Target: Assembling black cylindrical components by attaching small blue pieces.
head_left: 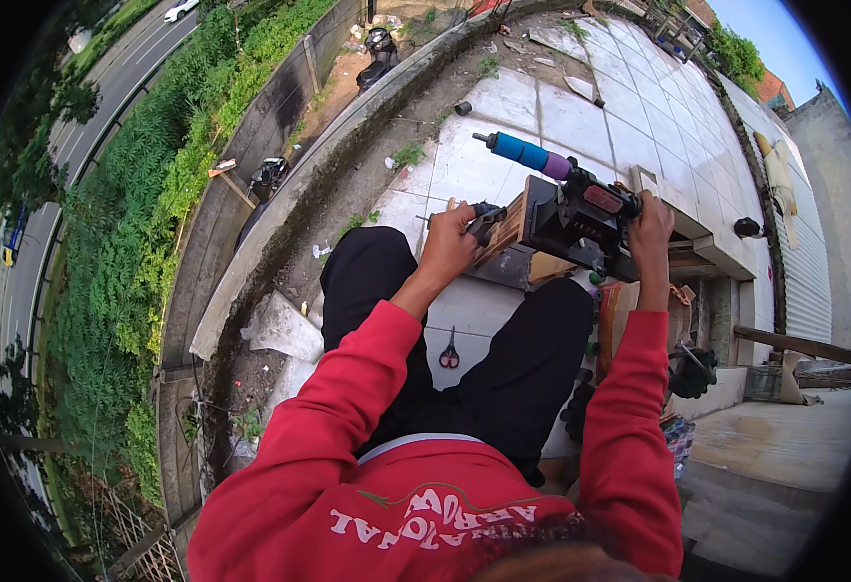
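- You appear to be at a handling or adjusting step: your right hand (651,233) is wrapped round the right end of the black device (592,211), with little gap between fingers and palm.
- Your left hand (448,247) is partly closed at the left side, its fingers curled in beside a small dark piece (485,210) and the wooden slats (511,231). You hide the contact, so I cannot tell which of these it grips, if either.
- The black device sits ahead of your knees, above the tiled floor (571,114) and well in from that floor's left edge, where the concrete kerb (248,264) curves past. Whether it rests on the wooden slats or hangs from your hand is unclear.
- Its blue-and-purple barrel (520,150) points away from you and to your left, toward the kerb side; the long axis slants from your right hand out to the thin dark tip.
- Your next move, I judge, calls for a firm right grip and a steady left hand, fingers clear of the tip.
- The scissors (450,357) lie on the tiles between your legs, apart from both hands.
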`<state>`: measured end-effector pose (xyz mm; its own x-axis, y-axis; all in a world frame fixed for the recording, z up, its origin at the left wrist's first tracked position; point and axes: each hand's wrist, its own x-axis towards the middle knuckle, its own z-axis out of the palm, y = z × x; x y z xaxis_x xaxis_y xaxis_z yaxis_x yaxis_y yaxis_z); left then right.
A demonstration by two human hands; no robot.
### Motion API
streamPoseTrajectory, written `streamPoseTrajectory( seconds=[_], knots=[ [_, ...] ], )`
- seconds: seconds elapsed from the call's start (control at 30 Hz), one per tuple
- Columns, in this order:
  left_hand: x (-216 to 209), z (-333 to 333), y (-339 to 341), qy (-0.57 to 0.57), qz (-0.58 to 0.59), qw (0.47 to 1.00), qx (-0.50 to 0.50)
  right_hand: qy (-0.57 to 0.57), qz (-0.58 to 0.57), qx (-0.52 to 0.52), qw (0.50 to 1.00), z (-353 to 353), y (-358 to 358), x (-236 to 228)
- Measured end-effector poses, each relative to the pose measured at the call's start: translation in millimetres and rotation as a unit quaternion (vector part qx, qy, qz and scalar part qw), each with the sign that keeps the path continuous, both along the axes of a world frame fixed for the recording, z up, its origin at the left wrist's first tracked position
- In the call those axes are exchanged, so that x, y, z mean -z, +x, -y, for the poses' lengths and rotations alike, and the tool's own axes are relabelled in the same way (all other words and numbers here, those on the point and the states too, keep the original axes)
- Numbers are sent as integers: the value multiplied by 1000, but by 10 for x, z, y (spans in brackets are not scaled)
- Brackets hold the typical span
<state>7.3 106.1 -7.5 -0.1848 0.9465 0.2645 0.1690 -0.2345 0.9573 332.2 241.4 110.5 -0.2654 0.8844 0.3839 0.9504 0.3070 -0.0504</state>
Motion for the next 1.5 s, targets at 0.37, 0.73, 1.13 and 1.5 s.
streamPoseTrajectory(
  seconds=[0.37,0.73,1.13,1.5],
  knots=[
    [97,-40,-14,-36,-10,999,-8,-33,14,-54,998,164,182,900],
    [-45,9,-62,-41,7,999,-8,-3,-20,-57,998,511,138,-16],
    [-34,17,-44,-37,12,999,-18,-44,-5,-120,992,-218,291,774],
    [-163,44,-64,-25,40,999,-20,-49,-13,-55,997,569,359,198]
  ],
)
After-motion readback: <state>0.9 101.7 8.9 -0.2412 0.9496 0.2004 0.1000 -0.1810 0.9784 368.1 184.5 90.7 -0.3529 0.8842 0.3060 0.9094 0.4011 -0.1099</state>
